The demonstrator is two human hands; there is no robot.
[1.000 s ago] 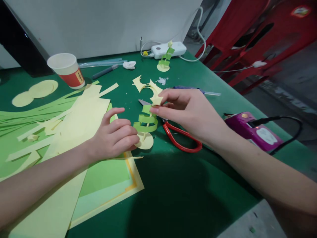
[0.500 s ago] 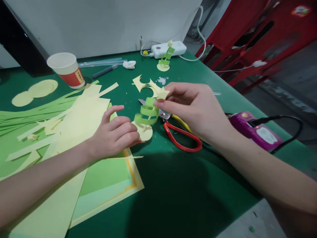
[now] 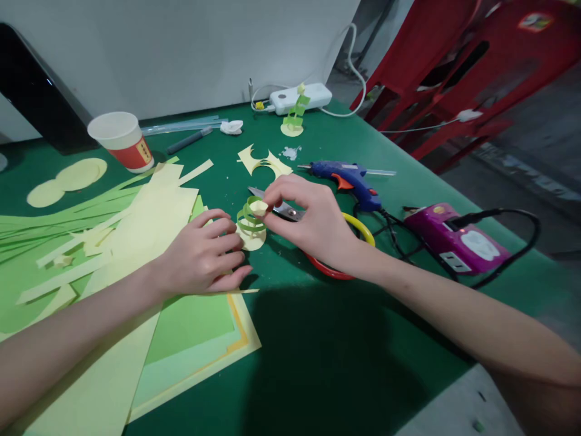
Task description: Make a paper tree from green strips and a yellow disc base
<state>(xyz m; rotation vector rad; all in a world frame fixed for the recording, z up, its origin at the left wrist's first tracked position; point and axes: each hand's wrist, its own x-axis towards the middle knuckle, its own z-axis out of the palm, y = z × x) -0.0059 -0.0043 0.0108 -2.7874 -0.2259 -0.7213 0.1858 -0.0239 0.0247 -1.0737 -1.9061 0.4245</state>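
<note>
Your right hand [image 3: 267, 207] pinches a yellow paper star [image 3: 259, 209] by the green curl [image 3: 254, 227] at your green desk [image 3: 318, 351]. I can't tell if your left hand [image 3: 206, 254] grips anything. Red chairs [image 3: 535, 57] stand nearby.

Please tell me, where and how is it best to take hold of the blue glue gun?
Probably best by the handle of the glue gun, coming from the right side. It lies flat, metal nozzle pointing left and handle slanting toward the near right, so this approach avoids the tip. Mind the black cord at the handle's end.
</note>
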